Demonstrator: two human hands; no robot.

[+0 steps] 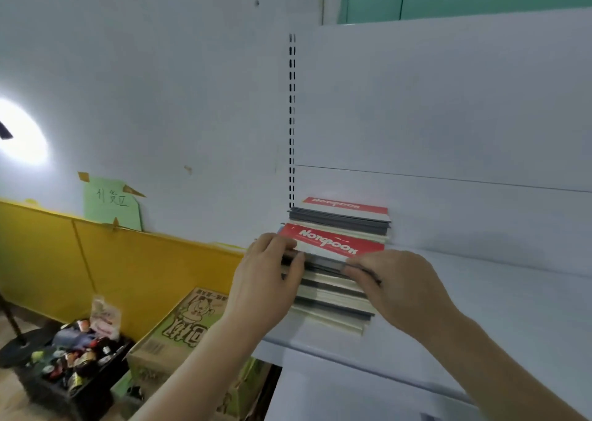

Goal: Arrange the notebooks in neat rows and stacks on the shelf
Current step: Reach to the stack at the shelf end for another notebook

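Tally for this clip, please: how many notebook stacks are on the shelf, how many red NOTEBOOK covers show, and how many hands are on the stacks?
Stacks on the shelf: 2, the front stack and the back stack
Red covers: 2, the front cover and the back cover
Hands on the front stack: 2, left hand and right hand
Total: 6

1. "Notebook", white on red and upside down, stood on the front notebook's cover [330, 243].
2. The same word marked the rear notebook [344, 205].
3. The green wall note [110, 206] bore handwritten Chinese characters.
4. The cardboard box [179, 331] carried large, stylised Chinese characters.
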